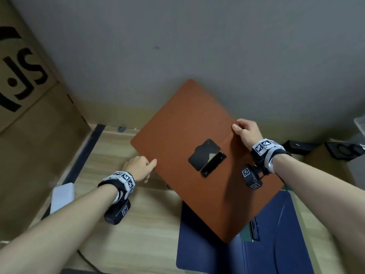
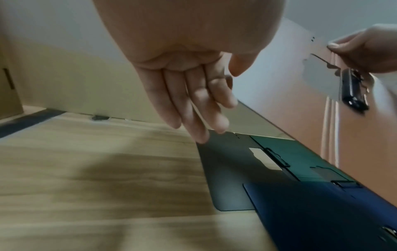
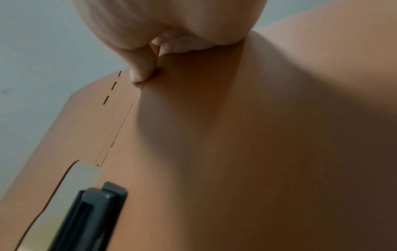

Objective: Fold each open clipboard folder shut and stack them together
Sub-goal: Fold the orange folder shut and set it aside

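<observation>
A brown clipboard folder (image 1: 177, 131) (image 2: 290, 105) (image 3: 236, 152) is spread open and tilted up off the wooden table, its black clip (image 1: 213, 165) (image 3: 90, 217) facing me. My right hand (image 1: 244, 131) (image 2: 352, 49) (image 3: 146, 68) pinches its far edge at the spine crease. My left hand (image 1: 141, 169) (image 2: 193, 108) hovers by the folder's left edge with straight fingers and holds nothing. Underneath lies an open blue folder (image 1: 276, 244) (image 2: 311, 212). In the left wrist view a green folder (image 2: 300, 158) and a grey folder (image 2: 232, 178) lie open under it.
A large cardboard box (image 1: 29, 95) stands at the left against the grey wall (image 1: 197, 46). A white flat object (image 1: 63, 194) lies near the table's left edge. Black devices (image 1: 343, 151) sit at the far right. Bare wooden table (image 1: 128, 224) shows on the left.
</observation>
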`<state>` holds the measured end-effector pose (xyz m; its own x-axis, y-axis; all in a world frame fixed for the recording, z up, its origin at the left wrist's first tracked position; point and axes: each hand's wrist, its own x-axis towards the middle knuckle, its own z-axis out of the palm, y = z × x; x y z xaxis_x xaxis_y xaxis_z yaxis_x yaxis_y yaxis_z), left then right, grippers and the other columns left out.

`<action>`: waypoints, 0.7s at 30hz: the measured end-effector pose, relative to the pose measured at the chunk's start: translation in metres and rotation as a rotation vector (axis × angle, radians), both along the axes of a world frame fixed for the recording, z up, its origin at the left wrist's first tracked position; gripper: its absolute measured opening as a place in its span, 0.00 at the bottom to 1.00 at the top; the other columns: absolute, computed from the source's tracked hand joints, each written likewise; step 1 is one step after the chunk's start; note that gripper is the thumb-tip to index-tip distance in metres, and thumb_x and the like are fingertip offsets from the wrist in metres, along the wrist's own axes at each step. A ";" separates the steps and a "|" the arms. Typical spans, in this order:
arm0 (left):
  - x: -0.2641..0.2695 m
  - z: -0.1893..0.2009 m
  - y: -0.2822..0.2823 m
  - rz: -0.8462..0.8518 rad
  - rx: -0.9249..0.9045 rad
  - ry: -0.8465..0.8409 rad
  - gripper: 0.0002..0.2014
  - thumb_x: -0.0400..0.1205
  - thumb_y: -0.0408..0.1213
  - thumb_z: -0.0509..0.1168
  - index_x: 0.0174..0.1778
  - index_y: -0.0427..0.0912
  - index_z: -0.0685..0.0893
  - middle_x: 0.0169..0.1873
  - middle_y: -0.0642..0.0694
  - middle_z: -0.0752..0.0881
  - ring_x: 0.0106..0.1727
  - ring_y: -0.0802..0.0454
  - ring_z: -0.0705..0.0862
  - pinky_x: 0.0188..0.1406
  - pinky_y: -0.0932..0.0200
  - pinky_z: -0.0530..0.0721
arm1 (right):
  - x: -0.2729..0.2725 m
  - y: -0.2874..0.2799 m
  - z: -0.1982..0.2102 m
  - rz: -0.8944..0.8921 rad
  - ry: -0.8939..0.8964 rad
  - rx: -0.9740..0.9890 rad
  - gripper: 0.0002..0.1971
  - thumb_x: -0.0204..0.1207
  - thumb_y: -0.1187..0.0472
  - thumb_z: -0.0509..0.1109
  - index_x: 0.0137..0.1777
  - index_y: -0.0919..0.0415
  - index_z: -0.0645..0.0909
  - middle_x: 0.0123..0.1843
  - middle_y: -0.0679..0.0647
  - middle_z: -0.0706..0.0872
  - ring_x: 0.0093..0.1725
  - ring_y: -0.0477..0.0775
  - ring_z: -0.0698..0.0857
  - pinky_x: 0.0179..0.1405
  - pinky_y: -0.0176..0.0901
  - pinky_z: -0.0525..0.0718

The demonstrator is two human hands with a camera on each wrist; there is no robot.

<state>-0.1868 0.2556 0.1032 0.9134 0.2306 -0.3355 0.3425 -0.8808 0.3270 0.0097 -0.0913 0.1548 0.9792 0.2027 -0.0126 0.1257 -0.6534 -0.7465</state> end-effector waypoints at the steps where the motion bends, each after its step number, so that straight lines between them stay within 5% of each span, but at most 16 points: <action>1: 0.001 -0.006 0.000 0.015 0.000 0.002 0.37 0.83 0.59 0.48 0.16 0.42 0.85 0.16 0.53 0.86 0.25 0.55 0.86 0.48 0.54 0.86 | 0.001 -0.001 -0.005 0.004 0.029 -0.026 0.12 0.69 0.39 0.64 0.40 0.46 0.79 0.35 0.43 0.83 0.40 0.52 0.81 0.54 0.59 0.82; 4: 0.004 -0.020 -0.002 0.070 0.009 -0.002 0.34 0.82 0.57 0.50 0.17 0.43 0.84 0.16 0.54 0.86 0.24 0.55 0.86 0.44 0.56 0.86 | 0.001 0.000 -0.022 0.071 0.100 -0.127 0.15 0.69 0.38 0.63 0.44 0.48 0.81 0.40 0.46 0.88 0.47 0.58 0.87 0.56 0.59 0.83; 8: 0.012 -0.043 -0.005 0.140 -0.025 -0.004 0.25 0.79 0.56 0.52 0.30 0.44 0.87 0.22 0.54 0.88 0.30 0.52 0.88 0.42 0.56 0.87 | -0.007 0.010 -0.047 0.230 0.212 -0.301 0.12 0.78 0.47 0.65 0.49 0.55 0.82 0.49 0.52 0.89 0.51 0.59 0.85 0.59 0.55 0.81; 13: 0.002 -0.086 -0.021 0.185 0.040 0.097 0.18 0.84 0.55 0.51 0.49 0.50 0.81 0.47 0.46 0.89 0.46 0.41 0.86 0.49 0.51 0.83 | -0.011 0.026 -0.099 0.445 0.305 -0.390 0.09 0.79 0.50 0.65 0.48 0.53 0.83 0.52 0.51 0.88 0.57 0.58 0.85 0.58 0.53 0.80; 17: -0.021 -0.125 -0.034 0.306 0.041 0.272 0.31 0.86 0.59 0.47 0.76 0.38 0.69 0.70 0.39 0.80 0.65 0.36 0.82 0.60 0.45 0.80 | -0.012 0.039 -0.145 0.528 0.331 -0.401 0.09 0.80 0.50 0.65 0.39 0.49 0.78 0.43 0.49 0.84 0.50 0.58 0.83 0.46 0.48 0.75; 21: -0.037 -0.150 -0.033 0.456 -0.064 0.263 0.35 0.83 0.62 0.54 0.80 0.40 0.63 0.72 0.39 0.79 0.68 0.36 0.81 0.63 0.43 0.80 | -0.010 0.053 -0.181 0.470 0.273 -0.442 0.12 0.80 0.48 0.67 0.56 0.51 0.84 0.52 0.53 0.89 0.54 0.60 0.86 0.49 0.46 0.79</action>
<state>-0.2235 0.2226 -0.0463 0.6082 0.5565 -0.5661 0.7638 -0.6046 0.2262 -0.0001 -0.0385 -0.0261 0.7391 0.5232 -0.4242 0.3154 -0.8253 -0.4684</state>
